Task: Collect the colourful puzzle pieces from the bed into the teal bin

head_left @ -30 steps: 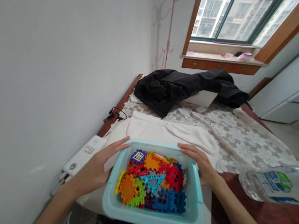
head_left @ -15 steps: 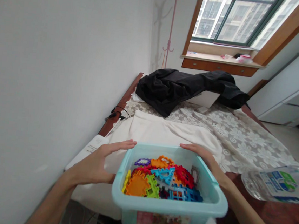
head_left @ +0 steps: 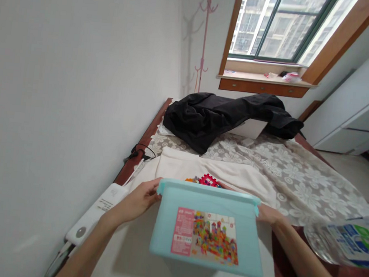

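Observation:
A light-blue plastic bin (head_left: 166,224) is lifted over the white cloth and tipped away from me, so its near wall faces me. On that wall is a pink-edged label (head_left: 183,232) with a picture of a toy-block castle. At the left end of the bin my left hand (head_left: 141,199) is closed on the rim. My right hand (head_left: 266,214) grips the right end, its fingers partly hidden behind the bin. A red notched toy block (head_left: 208,180) shows beyond the far rim, with bits of orange, grey and blue ones beside it. The bin's inside is out of sight.
A white cloth (head_left: 182,162) lies over a floral bedspread (head_left: 318,173). A white power bank-like box (head_left: 95,210) sits by the wall at left. To the right is a clear plastic bottle (head_left: 351,239). Farther back lies a black garment (head_left: 202,118).
The bin has tipped forward, hiding its inside and turning its labelled wall towards me. My left hand has gone from spread fingers beside the rim to a closed hold.

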Available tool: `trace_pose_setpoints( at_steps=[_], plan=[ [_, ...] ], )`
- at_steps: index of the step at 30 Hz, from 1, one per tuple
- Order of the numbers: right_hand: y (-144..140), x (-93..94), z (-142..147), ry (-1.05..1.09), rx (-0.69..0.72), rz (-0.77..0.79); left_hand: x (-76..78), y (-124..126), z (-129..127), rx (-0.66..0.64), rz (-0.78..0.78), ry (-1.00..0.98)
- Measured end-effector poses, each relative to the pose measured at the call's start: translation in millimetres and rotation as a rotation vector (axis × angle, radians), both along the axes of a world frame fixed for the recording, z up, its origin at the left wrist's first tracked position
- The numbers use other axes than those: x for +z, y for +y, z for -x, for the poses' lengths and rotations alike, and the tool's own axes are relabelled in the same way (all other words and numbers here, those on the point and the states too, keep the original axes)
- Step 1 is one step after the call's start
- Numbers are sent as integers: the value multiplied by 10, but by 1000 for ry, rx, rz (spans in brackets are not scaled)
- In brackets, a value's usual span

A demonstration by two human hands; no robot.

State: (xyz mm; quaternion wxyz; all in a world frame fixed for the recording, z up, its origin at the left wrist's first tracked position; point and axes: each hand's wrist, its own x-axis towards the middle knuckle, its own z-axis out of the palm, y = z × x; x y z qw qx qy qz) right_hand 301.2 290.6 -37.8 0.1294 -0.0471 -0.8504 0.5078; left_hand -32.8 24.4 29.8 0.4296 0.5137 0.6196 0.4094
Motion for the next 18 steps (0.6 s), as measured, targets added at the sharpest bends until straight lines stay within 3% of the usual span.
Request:
trace_pose_setpoints(
  at_steps=[3,5,10,18],
  plan=[
    [-57,-160,-39,-111,-24,334,-75,121,16,97,-8,-33],
    [-85,-209,-29,-95,-143,412,-132,213,12,218,11,-64],
    [-48,-157,106,47,-349,259,-226,410,-40,446,-25,-72],
    [-11,-179,232,150,-494,170,-374,389,-79,573,-166,-31]
  ],
)
